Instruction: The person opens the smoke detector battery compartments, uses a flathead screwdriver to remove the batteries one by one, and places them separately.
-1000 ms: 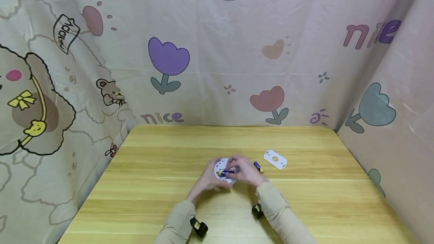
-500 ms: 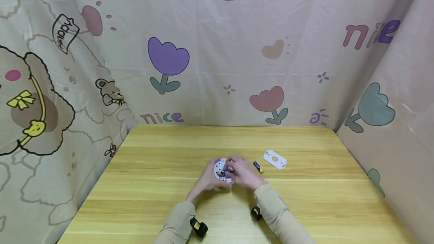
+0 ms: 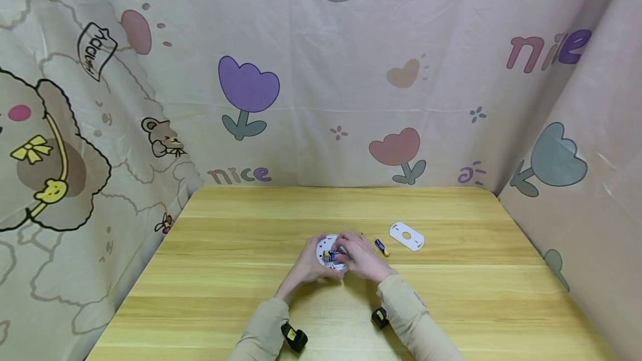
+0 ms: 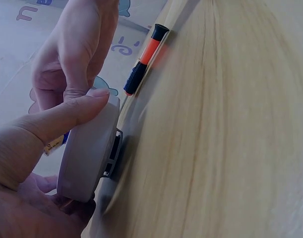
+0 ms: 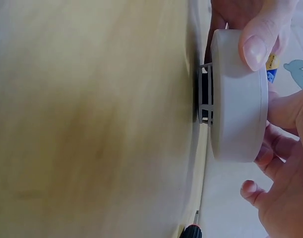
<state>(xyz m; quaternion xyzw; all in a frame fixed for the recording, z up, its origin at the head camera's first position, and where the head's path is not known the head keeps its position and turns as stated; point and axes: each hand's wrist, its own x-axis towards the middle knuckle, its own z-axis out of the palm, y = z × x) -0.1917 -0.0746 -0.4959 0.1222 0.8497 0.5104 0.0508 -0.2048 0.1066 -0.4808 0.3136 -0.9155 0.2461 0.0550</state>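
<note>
A round white smoke detector [image 3: 324, 243] is held in my left hand [image 3: 306, 264], which grips its left side with the thumb along the near edge. Its vented dark underside faces the wooden tabletop, as the left wrist view shows beneath the casing [image 4: 90, 153]. On its upper face is a blue and yellow battery [image 3: 328, 256]. My right hand [image 3: 360, 256] has thumb and fingers curled at that battery, pinching it and hiding its right part. In the right wrist view, the battery's yellow end [image 5: 272, 61] shows past the detector.
Another blue and yellow battery [image 3: 382, 247] lies just right of my right hand. Beyond it lies a white oblong plate [image 3: 399, 230] with a round centre hole. A screwdriver [image 4: 145, 59] with an orange and black handle rests on the table, mostly hidden behind my right hand in the head view.
My right fingers have shifted slightly on the battery and now cover more of it. The left hand, detector, loose battery and plate stay in place.
</note>
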